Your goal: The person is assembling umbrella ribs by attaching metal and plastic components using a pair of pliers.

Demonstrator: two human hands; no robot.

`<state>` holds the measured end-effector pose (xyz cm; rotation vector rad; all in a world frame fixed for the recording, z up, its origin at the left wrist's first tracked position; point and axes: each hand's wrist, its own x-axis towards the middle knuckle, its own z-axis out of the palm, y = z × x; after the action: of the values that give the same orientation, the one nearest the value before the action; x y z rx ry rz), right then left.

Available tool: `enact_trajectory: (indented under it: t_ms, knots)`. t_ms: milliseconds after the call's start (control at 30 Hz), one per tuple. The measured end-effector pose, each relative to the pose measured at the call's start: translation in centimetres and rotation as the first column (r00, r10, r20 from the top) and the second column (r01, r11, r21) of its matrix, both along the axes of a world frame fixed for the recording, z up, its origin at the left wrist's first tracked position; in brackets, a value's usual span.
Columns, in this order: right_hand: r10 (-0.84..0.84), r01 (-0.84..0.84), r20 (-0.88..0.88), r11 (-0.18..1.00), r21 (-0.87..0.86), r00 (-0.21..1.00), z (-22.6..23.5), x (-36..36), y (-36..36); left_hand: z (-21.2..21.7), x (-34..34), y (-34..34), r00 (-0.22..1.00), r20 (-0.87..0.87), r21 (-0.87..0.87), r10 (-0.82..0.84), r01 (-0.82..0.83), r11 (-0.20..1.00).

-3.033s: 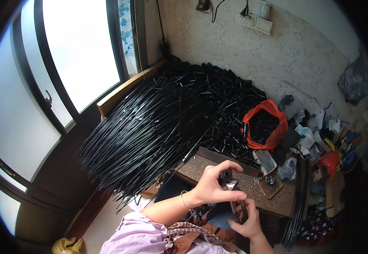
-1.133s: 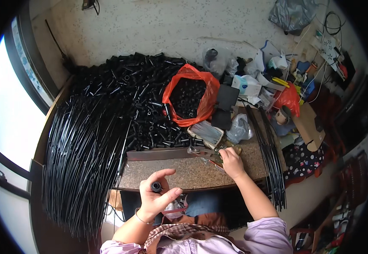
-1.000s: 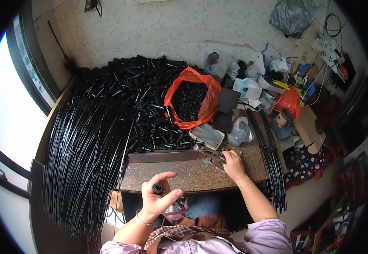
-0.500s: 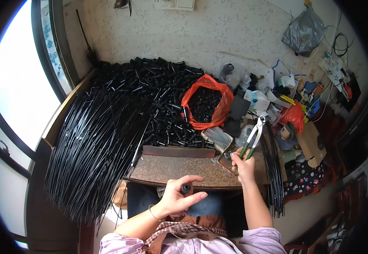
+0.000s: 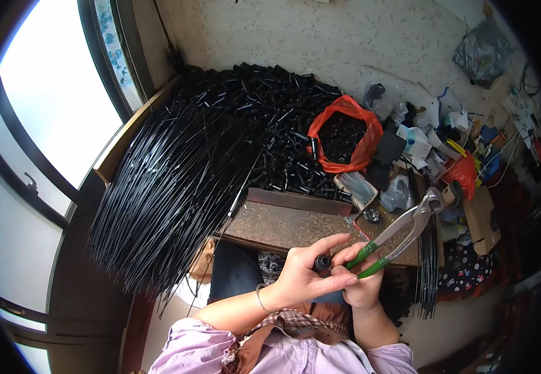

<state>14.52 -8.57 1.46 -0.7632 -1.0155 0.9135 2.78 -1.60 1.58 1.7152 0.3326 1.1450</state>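
Note:
My left hand [image 5: 304,279] is curled round a short black tubular piece [image 5: 322,262], its round end facing up between finger and thumb. Close against it, my right hand [image 5: 366,293] grips the green handles of a pair of pliers [image 5: 411,226]. The handles are spread apart, and the silver jaws point away to the far right. Beyond my hands lies a big heap of similar black tubular pieces [image 5: 276,93]. To its left fans out a thick bundle of thin black rods [image 5: 158,193]. An orange-red plastic bag [image 5: 371,138] holds small dark parts.
A low strip of board [image 5: 298,202] edges the heap on the speckled table [image 5: 276,227]. Right of it are a box of thin pieces [image 5: 359,189], a clear bag [image 5: 398,194], more black rods [image 5: 428,274] and a cardboard box [image 5: 483,219]. A window [image 5: 40,81] is at left.
My right hand has brought the pliers down and left, next to my left hand. The left hand keeps the black tubular piece. The whole view has shifted, with the table now further right.

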Motion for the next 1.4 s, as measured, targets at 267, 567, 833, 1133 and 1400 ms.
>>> enact_trajectory:
  t_ms: [267, 567, 833, 1133, 1400]
  knots:
    - [-0.286, 0.231, 0.392, 0.956, 0.182, 0.874, 0.7, -0.5, 0.2, 0.0, 0.1, -0.6, 0.977, -0.095, 0.095, 0.189, -0.18, 0.979]
    - [0.163, -0.14, 0.017, 0.89, -0.434, 0.986, 1.6, 1.9, -1.9, 0.6, -3.1, 2.9, 0.987, 0.14, -0.248, -0.077, 0.11, 0.962]
    - [0.566, -0.297, 0.199, 0.661, -0.689, 0.8, 1.1, 1.5, -3.1, 0.8, -3.7, 4.6, 1.0, 0.025, -0.108, 0.006, -0.003, 0.994]
    - [0.624, -0.492, -0.161, 0.403, -0.772, 0.765, 1.5, 3.6, -3.3, -0.2, -2.8, 4.0, 0.983, -0.012, 0.0, 0.182, -0.182, 0.983]
    - [0.47, -0.017, 0.471, 0.721, -0.693, 0.746, 1.3, 0.6, -3.2, -0.5, -2.2, 4.5, 0.99, 0.014, -0.049, 0.141, -0.14, 0.989]
